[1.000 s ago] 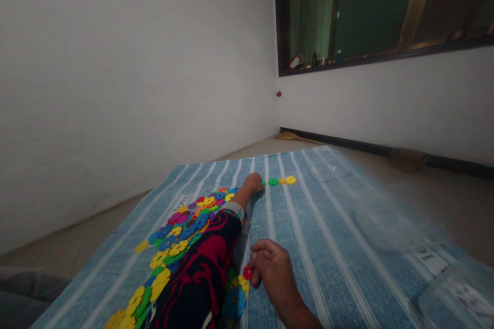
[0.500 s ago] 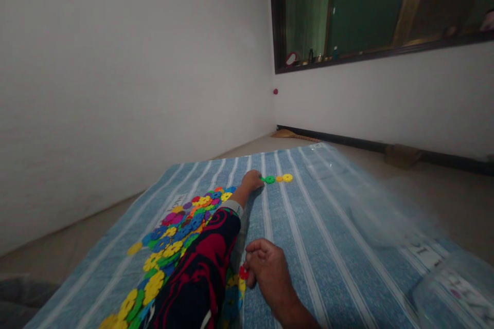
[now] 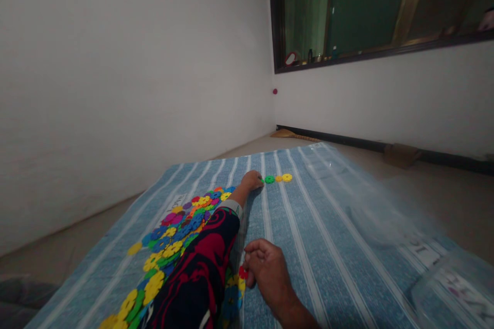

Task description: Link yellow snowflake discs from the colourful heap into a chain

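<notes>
My left hand (image 3: 252, 180) stretches far across the cloth, fingers closed on a green disc (image 3: 262, 181) that is mostly hidden. Just right of it lie another green disc (image 3: 269, 179), a small orange disc (image 3: 278, 179) and a yellow disc (image 3: 287, 178), lined up in a row. Nearer to me, my right hand (image 3: 268, 270) rests with curled fingers, its fingertips and thumb at a red notched disc (image 3: 243, 272). Beneath and left of my left sleeve spreads a pile of colourful flower-shaped plastic discs (image 3: 170, 250); the sleeve hides part of it.
A blue striped cloth (image 3: 293, 247) covers the surface. Clear plastic packaging (image 3: 451, 288) lies at the right, with more thin clear plastic (image 3: 324, 164) farther back. White walls, a window (image 3: 370, 5) and a broom (image 3: 285, 133) on the floor are beyond.
Hardly anything differs. Both hands keep their places, my left at the green disc and my right at the red one; the view shifts very slightly.
</notes>
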Tool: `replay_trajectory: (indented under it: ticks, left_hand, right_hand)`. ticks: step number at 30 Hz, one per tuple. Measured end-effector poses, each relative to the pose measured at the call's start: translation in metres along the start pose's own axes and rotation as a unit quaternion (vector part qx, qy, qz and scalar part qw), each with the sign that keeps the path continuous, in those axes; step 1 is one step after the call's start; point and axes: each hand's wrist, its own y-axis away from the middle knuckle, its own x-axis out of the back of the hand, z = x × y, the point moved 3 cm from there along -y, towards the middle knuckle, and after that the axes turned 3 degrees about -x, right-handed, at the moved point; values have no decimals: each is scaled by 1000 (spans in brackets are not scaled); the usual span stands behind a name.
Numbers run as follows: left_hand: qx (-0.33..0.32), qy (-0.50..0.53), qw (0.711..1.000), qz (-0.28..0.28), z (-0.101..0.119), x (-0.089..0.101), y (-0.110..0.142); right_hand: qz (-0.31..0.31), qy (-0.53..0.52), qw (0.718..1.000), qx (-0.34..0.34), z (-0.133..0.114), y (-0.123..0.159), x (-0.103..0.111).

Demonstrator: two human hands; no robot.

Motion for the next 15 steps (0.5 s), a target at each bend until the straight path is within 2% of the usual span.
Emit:
replay_trajectory:
  ticks: [4, 9, 15]
  left_hand:
    - [8, 7, 1000, 10, 0, 1, 0]
    - [24, 21, 998, 51, 0, 6, 5]
    - [41, 29, 995, 90, -12, 12, 35]
  right_hand:
    - [-2, -2, 1000, 2, -1, -1, 0]
    - [2, -11, 1000, 3, -2, -2, 0]
    - [-4, -12, 1000, 16, 1, -2, 1]
